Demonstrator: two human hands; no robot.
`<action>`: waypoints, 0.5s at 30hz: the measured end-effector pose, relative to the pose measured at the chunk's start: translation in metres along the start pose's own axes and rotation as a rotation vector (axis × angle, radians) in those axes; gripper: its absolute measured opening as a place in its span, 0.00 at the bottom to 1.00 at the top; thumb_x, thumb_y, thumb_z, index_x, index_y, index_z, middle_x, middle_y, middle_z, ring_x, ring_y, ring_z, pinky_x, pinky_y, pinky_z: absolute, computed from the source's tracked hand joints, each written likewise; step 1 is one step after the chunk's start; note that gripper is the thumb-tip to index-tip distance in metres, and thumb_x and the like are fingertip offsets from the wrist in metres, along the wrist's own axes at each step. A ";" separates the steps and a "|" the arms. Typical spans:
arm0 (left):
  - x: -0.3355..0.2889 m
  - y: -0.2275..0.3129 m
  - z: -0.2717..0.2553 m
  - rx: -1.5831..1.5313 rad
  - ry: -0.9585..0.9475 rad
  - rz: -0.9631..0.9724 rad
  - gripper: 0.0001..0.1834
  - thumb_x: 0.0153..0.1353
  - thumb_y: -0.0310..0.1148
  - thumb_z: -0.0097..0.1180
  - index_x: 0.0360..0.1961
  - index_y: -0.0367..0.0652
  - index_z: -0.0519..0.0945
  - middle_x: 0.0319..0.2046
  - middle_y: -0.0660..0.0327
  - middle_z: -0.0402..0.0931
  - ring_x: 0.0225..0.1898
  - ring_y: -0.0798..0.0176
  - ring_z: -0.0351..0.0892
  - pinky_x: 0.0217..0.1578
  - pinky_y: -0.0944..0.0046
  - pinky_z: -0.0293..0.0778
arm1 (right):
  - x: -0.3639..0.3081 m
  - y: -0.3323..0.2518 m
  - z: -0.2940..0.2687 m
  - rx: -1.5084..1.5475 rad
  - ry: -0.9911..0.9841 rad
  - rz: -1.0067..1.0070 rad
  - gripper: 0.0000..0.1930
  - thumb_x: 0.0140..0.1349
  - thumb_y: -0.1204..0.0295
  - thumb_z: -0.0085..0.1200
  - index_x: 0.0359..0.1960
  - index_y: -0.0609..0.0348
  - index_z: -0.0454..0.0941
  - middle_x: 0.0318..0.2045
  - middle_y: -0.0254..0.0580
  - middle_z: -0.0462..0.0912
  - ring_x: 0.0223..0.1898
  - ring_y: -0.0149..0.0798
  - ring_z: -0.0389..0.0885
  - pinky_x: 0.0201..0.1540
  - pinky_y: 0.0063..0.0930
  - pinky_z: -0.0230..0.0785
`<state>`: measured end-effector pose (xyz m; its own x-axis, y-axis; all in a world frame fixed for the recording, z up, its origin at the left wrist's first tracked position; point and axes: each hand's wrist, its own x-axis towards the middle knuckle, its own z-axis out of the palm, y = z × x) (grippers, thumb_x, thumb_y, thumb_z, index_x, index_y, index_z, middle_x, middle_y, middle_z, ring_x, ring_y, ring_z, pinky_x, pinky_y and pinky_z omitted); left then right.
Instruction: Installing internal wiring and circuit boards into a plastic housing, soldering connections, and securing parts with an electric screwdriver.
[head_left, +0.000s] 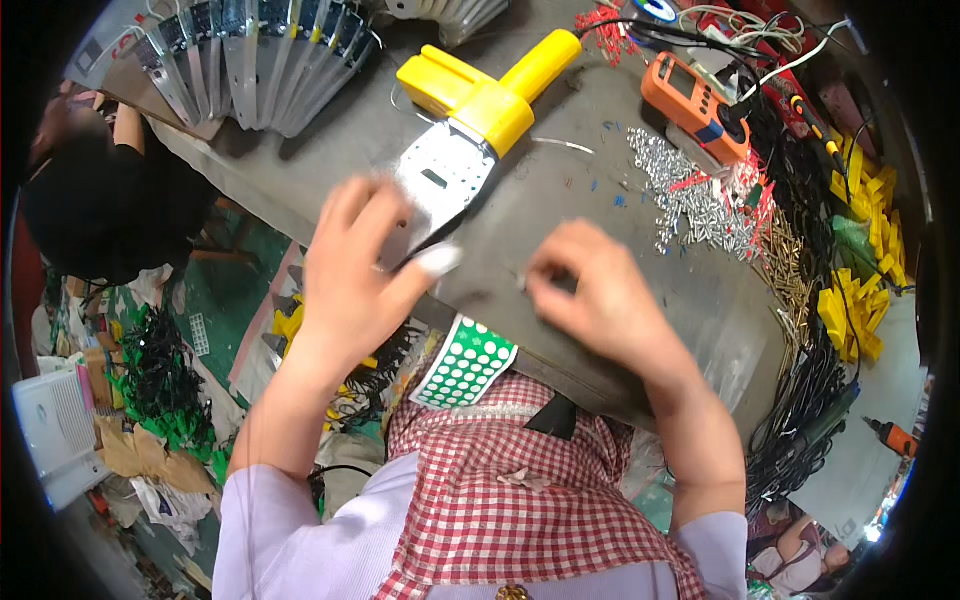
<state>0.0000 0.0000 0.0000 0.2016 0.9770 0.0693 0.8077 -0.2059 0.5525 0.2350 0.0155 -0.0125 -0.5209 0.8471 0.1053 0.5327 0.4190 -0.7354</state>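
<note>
A yellow-handled tool-like device (490,105) lies on the grey workbench with its flat silver plate (440,175) pointing towards me. My left hand (350,265) is at the near left edge of that plate, fingers and thumb apart and a white wrap on the thumb tip. Motion blur hides whether the fingertips touch the plate. To the right, over the bare bench, my right hand (600,290) has curled fingers with thumb and forefinger pinched; anything between them is too small to name. A green sheet of round white stickers (465,365) hangs at the bench edge before my apron.
Silver screws (690,200) and brass-coloured pins (788,265) lie in heaps at the right, near an orange multimeter (695,108), black cables and yellow parts (850,310). Grey plate-like pieces (260,65) stand fanned out at the far left. Another person sits beyond the left edge.
</note>
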 end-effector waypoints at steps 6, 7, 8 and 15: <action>0.024 -0.015 0.037 0.035 0.245 0.141 0.24 0.37 0.31 0.68 0.32 0.36 0.67 0.55 0.43 0.65 0.56 0.39 0.63 0.56 0.49 0.62 | 0.107 0.023 -0.031 -0.100 0.474 -0.172 0.05 0.47 0.73 0.57 0.27 0.59 0.77 0.28 0.41 0.78 0.37 0.45 0.74 0.42 0.38 0.62; 0.024 -0.016 0.036 0.051 0.243 0.173 0.24 0.37 0.31 0.68 0.32 0.36 0.67 0.56 0.43 0.65 0.57 0.38 0.63 0.56 0.49 0.62 | 0.122 0.021 -0.034 -0.275 0.505 -0.193 0.06 0.47 0.69 0.57 0.25 0.55 0.79 0.28 0.39 0.78 0.39 0.42 0.74 0.44 0.37 0.59; 0.023 -0.015 0.038 0.047 0.235 0.175 0.24 0.37 0.32 0.68 0.31 0.37 0.67 0.57 0.43 0.64 0.58 0.38 0.61 0.56 0.48 0.61 | 0.136 0.022 -0.028 -0.440 0.501 -0.203 0.06 0.47 0.69 0.58 0.26 0.55 0.80 0.28 0.38 0.78 0.39 0.42 0.74 0.44 0.38 0.59; 0.039 -0.002 0.016 0.068 0.224 0.198 0.21 0.38 0.33 0.68 0.29 0.38 0.68 0.54 0.45 0.65 0.55 0.41 0.64 0.54 0.51 0.63 | 0.100 0.041 -0.096 0.375 0.713 -0.170 0.11 0.55 0.76 0.53 0.41 0.65 0.75 0.35 0.45 0.79 0.43 0.40 0.76 0.48 0.30 0.68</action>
<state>0.0148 0.0374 -0.0120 0.2375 0.9039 0.3558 0.8015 -0.3893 0.4540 0.2686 0.1485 0.0322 0.0418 0.8391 0.5424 0.1603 0.5302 -0.8326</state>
